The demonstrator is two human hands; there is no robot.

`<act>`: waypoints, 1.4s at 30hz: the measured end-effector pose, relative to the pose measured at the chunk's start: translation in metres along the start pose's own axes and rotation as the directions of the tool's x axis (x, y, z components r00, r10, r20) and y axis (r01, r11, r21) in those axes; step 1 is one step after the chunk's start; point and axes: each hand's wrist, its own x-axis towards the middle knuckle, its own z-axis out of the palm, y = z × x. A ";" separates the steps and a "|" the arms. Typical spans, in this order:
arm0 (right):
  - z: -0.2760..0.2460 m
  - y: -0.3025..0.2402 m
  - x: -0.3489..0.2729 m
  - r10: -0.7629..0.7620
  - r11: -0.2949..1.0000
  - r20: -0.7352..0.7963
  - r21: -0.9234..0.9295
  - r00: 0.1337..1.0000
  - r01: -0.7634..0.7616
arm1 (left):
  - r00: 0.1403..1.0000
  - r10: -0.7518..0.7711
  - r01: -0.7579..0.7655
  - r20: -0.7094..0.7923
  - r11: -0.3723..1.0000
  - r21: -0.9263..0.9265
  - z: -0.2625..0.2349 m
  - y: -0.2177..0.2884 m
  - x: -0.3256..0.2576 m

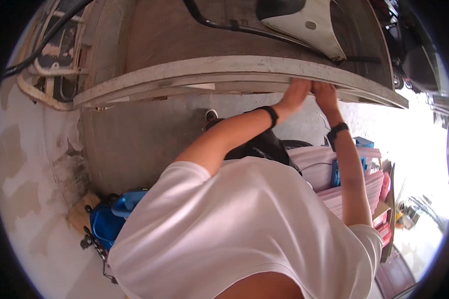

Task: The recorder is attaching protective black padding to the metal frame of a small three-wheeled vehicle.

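Observation:
Both my arms reach forward to a worn whitish wooden bench edge [204,67] that curves across the upper part of the head view. My left hand [295,94], with a black band at the wrist, is up against the underside of this edge, and its fingers are blurred and hidden there. Close beside it, my right hand [326,95] touches the same edge, with a black watch [338,128] on that wrist. The edge covers the right fingertips too, so whether either hand grips anything does not show.
On the brown bench top lie a white panel [309,25] and a bent black tube [234,26]. A pale metal frame [55,70] stands at left. Pink wrapped bundles [329,197] are beside my right arm. Blue equipment [106,224] sits near the left wall.

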 end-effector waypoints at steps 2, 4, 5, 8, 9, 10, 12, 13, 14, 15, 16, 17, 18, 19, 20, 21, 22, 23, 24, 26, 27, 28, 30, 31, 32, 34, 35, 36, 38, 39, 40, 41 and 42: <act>-0.007 0.014 -0.009 -0.004 0.999 -0.068 -0.033 0.998 0.001 | 1.000 -0.009 0.008 0.022 0.998 0.055 0.001 0.015 0.015; -0.019 0.009 -0.006 -0.004 0.998 -0.175 -0.065 0.984 -0.008 | 0.991 0.073 -0.107 0.109 0.935 0.338 -0.011 0.011 0.020; -0.019 -0.002 0.000 -0.032 0.998 -0.189 -0.057 0.981 0.021 | 0.985 0.128 -0.165 0.114 0.889 0.427 -0.011 0.003 0.011; -0.015 -0.044 0.037 -0.086 0.992 -0.100 -0.103 0.991 0.076 | 0.974 -0.103 0.018 0.201 0.922 0.386 -0.011 -0.029 -0.021; -0.008 -0.060 0.044 -0.101 0.994 0.056 -0.039 0.993 0.103 | 0.946 -0.067 -0.035 0.318 0.952 0.304 -0.038 -0.043 -0.029; -0.012 -0.086 0.062 -0.147 0.989 0.194 0.034 0.970 0.143 | 0.924 -0.048 -0.122 0.380 0.903 0.411 -0.048 -0.066 -0.044; -0.035 -0.145 0.094 -0.213 0.970 0.078 0.137 0.974 0.201 | 0.895 -0.058 -0.198 0.443 0.836 0.511 -0.058 -0.109 -0.085; -0.037 -0.170 0.109 -0.259 0.959 0.047 0.134 0.965 0.251 | 0.896 -0.110 -0.123 0.431 0.870 0.478 -0.057 -0.135 -0.110; -0.038 -0.197 0.125 -0.313 0.942 0.016 0.135 0.950 0.308 | 0.889 -0.170 -0.040 0.424 0.895 0.444 -0.057 -0.159 -0.139; -0.044 -0.222 0.137 -0.329 0.930 0.041 0.189 0.944 0.315 | 0.879 -0.219 0.036 0.423 0.916 0.399 -0.063 -0.177 -0.164; -0.046 -0.235 0.147 -0.303 0.933 0.083 0.232 0.950 0.277 | 0.894 -0.254 0.080 0.369 0.901 0.425 -0.080 -0.183 -0.169; -0.049 -0.248 0.157 -0.291 0.907 0.046 0.329 0.955 0.261 | 0.905 -0.288 0.126 0.314 0.884 0.449 -0.102 -0.188 -0.173; -0.058 -0.266 0.167 -0.297 0.863 -0.005 0.427 0.955 0.271 | 0.853 -0.345 0.178 0.392 0.898 0.403 -0.107 -0.204 -0.185; -0.071 -0.285 0.178 -0.318 0.841 0.007 0.463 0.948 0.279 | 0.789 -0.400 0.241 0.467 0.900 0.364 -0.107 -0.221 -0.200; -0.079 -0.299 0.185 -0.327 0.824 0.025 0.496 0.945 0.272 | 0.797 -0.387 0.232 0.465 0.905 0.356 -0.105 -0.233 -0.217; -0.084 -0.307 0.189 -0.318 0.839 0.082 0.488 0.944 0.240 | 0.852 -0.340 0.231 0.397 0.926 0.298 -0.103 -0.244 -0.233; -0.086 -0.314 0.191 -0.300 0.854 0.143 0.480 0.943 0.198 | 0.901 -0.287 0.217 0.326 0.948 0.233 -0.104 -0.254 -0.243; -0.084 -0.313 0.190 -0.303 0.740 -0.015 0.626 0.953 0.246 | 0.874 -0.376 0.383 0.306 0.923 0.041 -0.106 -0.253 -0.242; -0.081 -0.305 0.187 -0.263 0.616 -0.174 0.727 0.949 0.304 | 0.834 -0.449 0.516 0.320 0.841 -0.165 -0.112 -0.243 -0.234; -0.041 -0.292 0.182 -0.280 0.710 0.043 0.681 0.959 0.177 | 0.800 -0.369 0.447 0.473 0.893 -0.059 -0.135 -0.227 -0.196; -0.055 -0.288 0.180 -0.291 0.816 -0.045 0.510 0.956 0.272 | 0.829 -0.398 0.402 0.392 0.912 0.074 -0.140 -0.218 -0.200; -0.074 -0.281 0.172 -0.321 0.889 -0.112 0.306 0.940 0.340 | 0.862 -0.409 0.361 0.300 0.910 0.203 -0.143 -0.207 -0.199; -0.070 -0.254 0.149 -0.236 0.921 -0.205 0.265 0.950 0.286 | 0.857 -0.338 0.250 0.388 0.933 0.260 -0.161 -0.177 -0.162; -0.069 -0.242 0.144 -0.210 0.926 -0.348 0.227 0.914 0.300 | 0.829 -0.338 0.169 0.445 0.911 0.377 -0.165 -0.170 -0.145; -0.067 -0.224 0.136 -0.178 0.939 -0.334 0.222 0.926 0.261 | 0.840 -0.298 0.138 0.453 0.925 0.354 -0.152 -0.161 -0.132; -0.065 -0.181 0.108 -0.128 0.957 -0.268 0.220 0.955 0.190 | 0.862 -0.255 0.110 0.438 0.938 0.329 -0.126 -0.130 -0.106; -0.055 -0.157 0.094 -0.114 0.960 -0.258 0.218 0.959 0.173 | 0.849 -0.271 0.151 0.454 0.947 0.283 -0.115 -0.114 -0.089; -0.039 -0.132 0.079 -0.120 0.959 -0.262 0.217 0.957 0.180 | 0.850 -0.259 0.142 0.458 0.951 0.274 -0.103 -0.097 -0.074; -0.025 -0.083 0.053 -0.128 0.957 -0.266 0.220 0.956 0.189 | 0.899 -0.173 0.092 0.403 0.973 0.213 -0.077 -0.062 -0.049; -0.022 -0.060 0.041 -0.127 0.960 -0.275 0.206 0.953 0.187 | 0.897 -0.176 0.094 0.405 0.972 0.215 -0.067 -0.045 -0.037; -0.023 -0.038 0.032 -0.126 0.964 -0.288 0.191 0.949 0.185 | 0.910 -0.141 0.074 0.390 0.980 0.183 -0.058 -0.028 -0.022; -0.024 -0.022 0.022 -0.127 0.963 -0.293 0.193 0.948 0.189 | 0.921 -0.108 0.053 0.375 0.987 0.153 -0.050 -0.013 -0.008; -0.027 -0.009 0.013 -0.075 0.971 -0.245 0.204 0.967 0.127 | 0.919 -0.115 0.057 0.377 0.985 0.162 -0.044 0.000 0.002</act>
